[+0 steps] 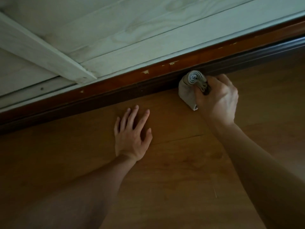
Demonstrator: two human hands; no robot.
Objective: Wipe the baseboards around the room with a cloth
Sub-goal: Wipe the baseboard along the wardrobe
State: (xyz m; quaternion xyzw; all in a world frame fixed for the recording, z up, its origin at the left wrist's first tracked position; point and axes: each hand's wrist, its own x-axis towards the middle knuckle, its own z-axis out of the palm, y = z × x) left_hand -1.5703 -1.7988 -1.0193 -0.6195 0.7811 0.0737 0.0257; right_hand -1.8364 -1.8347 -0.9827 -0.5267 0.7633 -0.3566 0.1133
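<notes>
**Cloth hard on the baseboard, chips just above**

The cloth (189,90), rolled into a tight wad, presses against the dark lower moulding of the baseboard (115,95), right of centre. The right hand (217,98) is clenched around it, fingers fully curled. The left hand (132,134) lies flat on the floor (165,179), fingers spread, holding nothing, near the board. Risk: pale chips (146,72) dot the top edge, and a snagging fold could lift more finish. A rolled wad may also skip the groove. Room is good: bare floor runs left and right along the board; the pale wall panel (115,30) sits above.
</notes>
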